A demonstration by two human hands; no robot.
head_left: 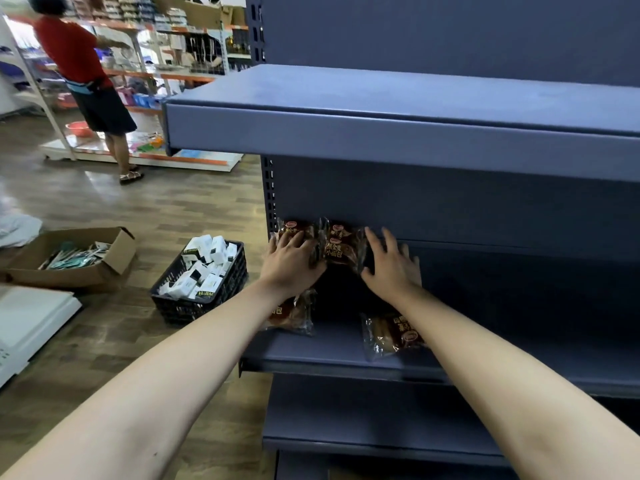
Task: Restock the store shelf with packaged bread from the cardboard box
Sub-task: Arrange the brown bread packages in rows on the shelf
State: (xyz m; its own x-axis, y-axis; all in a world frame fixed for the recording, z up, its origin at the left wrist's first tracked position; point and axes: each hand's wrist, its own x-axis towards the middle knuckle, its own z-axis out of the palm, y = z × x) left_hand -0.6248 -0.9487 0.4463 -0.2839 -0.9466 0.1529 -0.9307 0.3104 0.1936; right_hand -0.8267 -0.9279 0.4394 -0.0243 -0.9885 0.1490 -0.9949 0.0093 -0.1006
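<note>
Two brown bread packets stand upright against the back panel at the left end of the grey-blue middle shelf [329, 355]. My left hand [291, 265] lies over the left packet [294, 227], fingers wrapped on its front. The right packet [341, 249] stands between my hands. My right hand [391, 265] is beside it with fingers spread and nothing in it. Two more bread packets lie flat nearer the shelf's front, one [292, 315] under my left wrist and one [389, 332] under my right forearm.
The upper shelf [381, 133] overhangs my hands. On the wooden floor to the left are a black crate [207, 296] of small white boxes and an open cardboard box [86, 271] of teal items. A person in a red top [76, 50] stands at a far aisle.
</note>
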